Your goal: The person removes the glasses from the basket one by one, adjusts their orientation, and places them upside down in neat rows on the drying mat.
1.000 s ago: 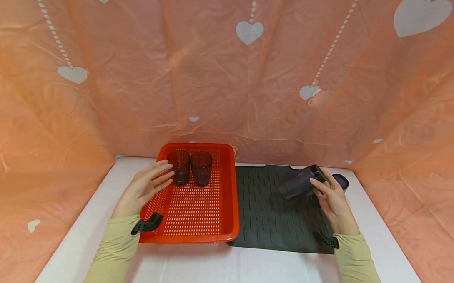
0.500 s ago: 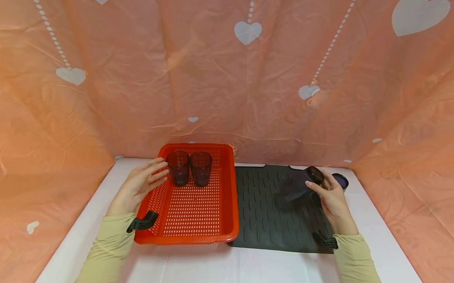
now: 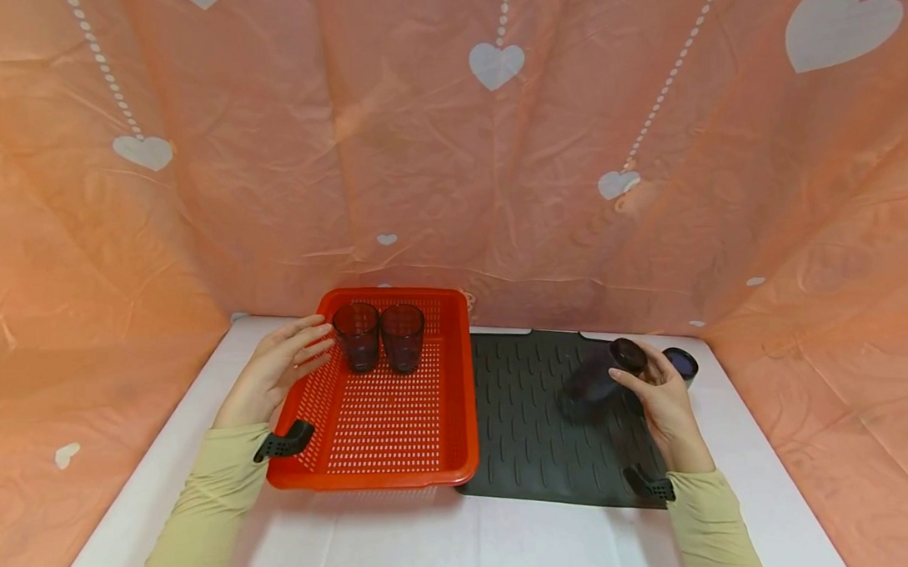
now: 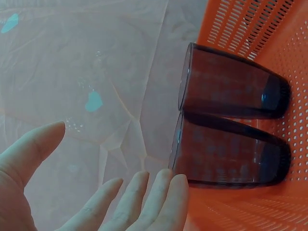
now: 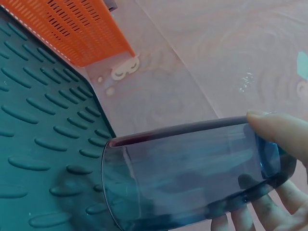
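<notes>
Well, far L first: up at 10 o'clock from the middle, a pale heart [image 3: 143, 152] is on the peachy cloth [image 3: 420, 168]. Below, the left hand [image 3: 273, 369] comes in from a yellowy sleeve [image 3: 209, 492] w/ a blk strap [image 3: 285, 442] at the wrist. Its fingers are spread apart over the 9-to-10 o'clock side of the red basket [image 3: 384, 428]. Fingertips are right by the first glass [image 3: 358, 341]; can't tell if they touch. That glass stands upright at 11 o'clock in the basket, & the second glass [image 3: 403, 339] stands upright next to it at 1 o'clock. Both are dk purple & see-thru.

At 3 o'clock from the basket is a dk bumpy mat [image 3: 515, 431] on the white table [image 3: 403, 535]. Over the mat, at abt 1 or 2 o'clock from its middle, is the third glass [image 3: 593, 383], tipped, mouth down twd 8 o'clock. Can't tell if its rim touches the mat. The right hand [image 3: 664, 401] pinches it near the bottom end, thumb on one side & fingers on the other. Just past that hand, at 1 o'clock, a fourth glass [image 3: 682, 362] peeks out, partly hidden. Last, way up at 2 o'clock, a big heart [image 3: 843, 28] is on the cloth.
</notes>
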The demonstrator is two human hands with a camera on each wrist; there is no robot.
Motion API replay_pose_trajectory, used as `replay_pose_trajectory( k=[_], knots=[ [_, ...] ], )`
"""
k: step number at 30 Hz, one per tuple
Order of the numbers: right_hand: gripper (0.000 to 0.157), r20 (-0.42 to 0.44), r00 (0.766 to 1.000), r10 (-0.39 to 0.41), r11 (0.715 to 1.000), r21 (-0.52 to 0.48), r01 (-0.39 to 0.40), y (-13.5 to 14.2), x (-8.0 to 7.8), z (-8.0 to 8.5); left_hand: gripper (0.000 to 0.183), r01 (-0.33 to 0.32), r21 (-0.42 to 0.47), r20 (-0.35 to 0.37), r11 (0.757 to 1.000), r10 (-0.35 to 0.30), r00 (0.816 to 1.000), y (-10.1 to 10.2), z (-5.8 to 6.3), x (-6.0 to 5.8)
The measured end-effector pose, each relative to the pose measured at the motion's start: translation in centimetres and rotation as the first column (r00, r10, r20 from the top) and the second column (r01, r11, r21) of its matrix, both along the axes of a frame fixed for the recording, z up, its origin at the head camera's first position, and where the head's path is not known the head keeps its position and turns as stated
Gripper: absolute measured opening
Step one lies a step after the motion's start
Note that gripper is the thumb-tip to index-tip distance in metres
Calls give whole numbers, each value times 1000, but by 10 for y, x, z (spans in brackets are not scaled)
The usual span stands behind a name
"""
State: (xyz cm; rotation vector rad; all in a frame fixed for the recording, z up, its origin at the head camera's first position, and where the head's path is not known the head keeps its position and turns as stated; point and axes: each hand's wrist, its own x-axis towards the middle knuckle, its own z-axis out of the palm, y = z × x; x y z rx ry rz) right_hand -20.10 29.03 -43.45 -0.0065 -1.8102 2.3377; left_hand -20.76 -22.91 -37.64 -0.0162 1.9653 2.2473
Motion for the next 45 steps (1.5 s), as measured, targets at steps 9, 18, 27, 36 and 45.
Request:
replay_pose_trajectory(
  k=[9,18,27,36,45],
  knots=[
    [65,-3,1000,-29,998,50,29,2,1,-5,68,-9,-59,11,998,10,1000,-2,-3,-6],
    [68,35,998,-51,992,118,46,1,5,-6,69,1,-103,33,995,2,999,-1,-5,-14],
    [71,63,995,-79,976,206,64,1,4,-6,73,-20,-129,49,991,26,998,2,-4,-22],
    [71,80,992,-98,963,258,75,0,3,-5,72,-34,-125,65,992,42,997,4,-5,-31],
    [76,83,988,-129,944,315,97,2,2,-10,73,-46,-117,68,992,54,996,7,-7,-38]
  ],
)
